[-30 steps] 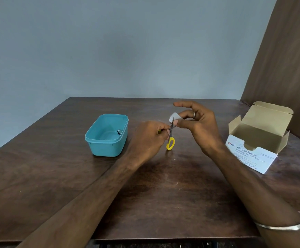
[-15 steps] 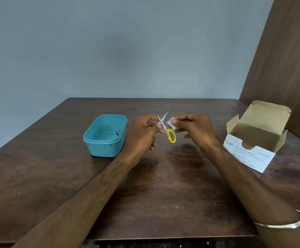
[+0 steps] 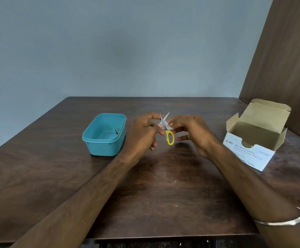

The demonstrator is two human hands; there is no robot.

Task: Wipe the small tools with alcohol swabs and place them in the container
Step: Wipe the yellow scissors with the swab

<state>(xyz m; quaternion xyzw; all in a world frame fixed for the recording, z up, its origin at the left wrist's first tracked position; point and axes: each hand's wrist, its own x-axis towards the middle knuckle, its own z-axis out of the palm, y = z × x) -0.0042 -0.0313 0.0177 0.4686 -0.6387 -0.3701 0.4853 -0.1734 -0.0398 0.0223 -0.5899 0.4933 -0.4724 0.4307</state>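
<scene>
Small scissors point(image 3: 169, 138) with yellow handles are held upright above the middle of the table, blades spread and pointing up. My left hand point(image 3: 144, 133) grips them near the pivot. My right hand point(image 3: 190, 130) pinches a white alcohol swab point(image 3: 167, 126) against one blade, just right of the left hand. A teal plastic container point(image 3: 92, 140) stands on the table left of my hands, with a small metal tool point(image 3: 116, 131) lying inside by its right wall.
An open cardboard box of alcohol swabs point(image 3: 249, 151) sits at the right of the dark wooden table point(image 3: 154, 194). A brown panel rises behind the box, and a grey wall stands past the table's far edge.
The scissors went from blades together and pointing down to blades spread and pointing up. My right hand closed in, bringing the swab against a blade.
</scene>
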